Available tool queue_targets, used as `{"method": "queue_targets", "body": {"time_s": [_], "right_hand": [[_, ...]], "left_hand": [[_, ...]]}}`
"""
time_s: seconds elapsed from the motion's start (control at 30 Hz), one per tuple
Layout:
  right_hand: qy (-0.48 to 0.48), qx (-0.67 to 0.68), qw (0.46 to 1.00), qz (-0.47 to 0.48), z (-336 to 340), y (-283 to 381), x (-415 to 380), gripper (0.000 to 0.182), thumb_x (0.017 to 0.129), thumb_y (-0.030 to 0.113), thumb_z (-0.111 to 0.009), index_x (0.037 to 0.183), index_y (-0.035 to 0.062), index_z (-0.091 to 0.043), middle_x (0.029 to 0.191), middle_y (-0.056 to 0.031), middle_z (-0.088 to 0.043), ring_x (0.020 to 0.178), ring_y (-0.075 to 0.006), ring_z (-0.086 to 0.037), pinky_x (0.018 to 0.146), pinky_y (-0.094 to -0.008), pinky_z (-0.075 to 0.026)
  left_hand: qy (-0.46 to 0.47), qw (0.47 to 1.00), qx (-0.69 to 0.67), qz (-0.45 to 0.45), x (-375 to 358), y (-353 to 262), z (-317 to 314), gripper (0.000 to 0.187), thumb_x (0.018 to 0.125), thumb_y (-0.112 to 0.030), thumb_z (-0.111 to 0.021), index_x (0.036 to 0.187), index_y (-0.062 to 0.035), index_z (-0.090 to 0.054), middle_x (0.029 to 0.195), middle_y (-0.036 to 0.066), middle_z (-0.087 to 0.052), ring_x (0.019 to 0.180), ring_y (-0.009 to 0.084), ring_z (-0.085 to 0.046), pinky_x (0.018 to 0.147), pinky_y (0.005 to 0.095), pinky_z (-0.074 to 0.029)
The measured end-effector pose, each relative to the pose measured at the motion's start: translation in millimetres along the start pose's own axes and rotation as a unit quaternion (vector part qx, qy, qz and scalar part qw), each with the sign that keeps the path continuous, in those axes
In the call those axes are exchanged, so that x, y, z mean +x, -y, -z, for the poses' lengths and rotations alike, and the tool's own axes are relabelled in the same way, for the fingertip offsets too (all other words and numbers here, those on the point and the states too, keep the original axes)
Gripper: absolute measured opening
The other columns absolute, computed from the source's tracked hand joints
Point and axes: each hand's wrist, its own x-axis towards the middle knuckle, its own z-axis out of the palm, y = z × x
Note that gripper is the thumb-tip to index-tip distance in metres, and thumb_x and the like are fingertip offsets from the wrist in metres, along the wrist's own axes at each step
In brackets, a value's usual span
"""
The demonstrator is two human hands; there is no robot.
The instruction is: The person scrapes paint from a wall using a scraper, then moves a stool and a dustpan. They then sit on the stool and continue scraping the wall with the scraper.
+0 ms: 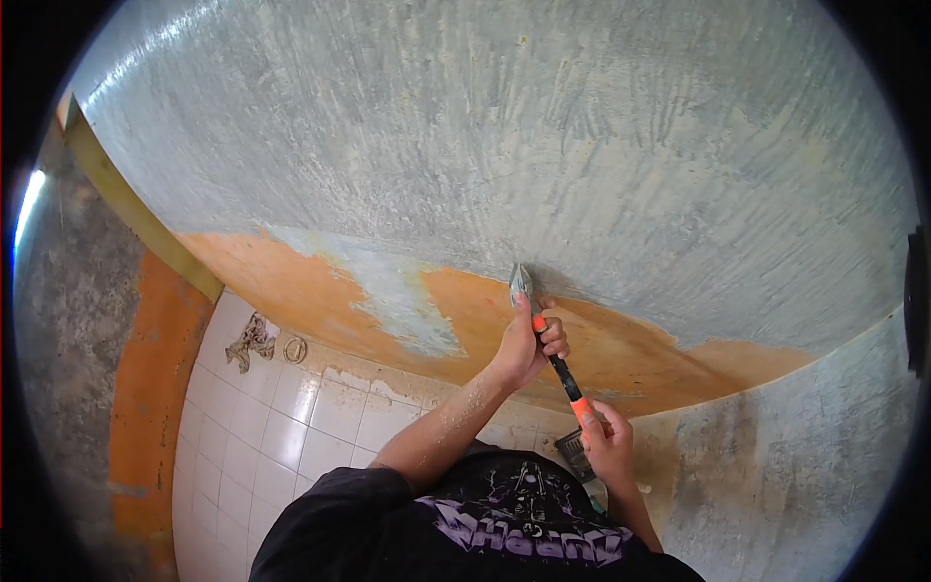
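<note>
Both hands are on a long-handled scraper [564, 378] with a grey metal head and a black and orange handle. My left hand [527, 344] is closed around the upper handle, just below the head, its thumb lying along the tool. Lower down, my right hand [607, 444] grips the orange end of the handle. The scraper's head meets the wall at the border between bare grey plaster [465, 145] and a band of orange paint [601, 349]. Pale dust speckles my left forearm.
White floor tiles [330, 436] lie below the wall, with debris along its base. A crumpled cloth [250, 342] and a ring-shaped roll [295, 349] rest at the left. A dark slotted object [574, 454] is partly hidden near my right hand. A door frame [136, 204] stands left.
</note>
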Motion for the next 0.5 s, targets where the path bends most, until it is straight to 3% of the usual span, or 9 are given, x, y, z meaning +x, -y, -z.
{"method": "queue_targets", "body": {"time_s": [0.2,0.5], "right_hand": [[-0.002,-0.020,1.000,0.015,-5,-11,1,0.036,0.099,0.024,-0.061,0.124,-0.0018,-0.058,0.061,0.0030,-0.050,0.048,-0.0033,-0.042,0.042,-0.0212,-0.032],[-0.002,-0.033,0.999,0.005,-13,-3,-1,0.036,0.098,0.025,-0.063,0.121,-0.0023,-0.059,0.061,0.0044,-0.049,0.048,-0.0028,-0.043,0.042,-0.0211,-0.032]], "left_hand": [[0.051,0.999,-0.006,0.003,1,-1,11,0.063,0.096,-0.071,-0.025,0.117,-0.0116,-0.036,0.064,-0.002,-0.028,0.057,0.0129,-0.032,0.064,0.0342,-0.038],[0.034,0.999,0.002,0.014,-2,-6,11,0.066,0.094,-0.074,-0.023,0.114,-0.0145,-0.040,0.064,-0.003,-0.027,0.056,0.0119,-0.030,0.064,0.0328,-0.035]]}}
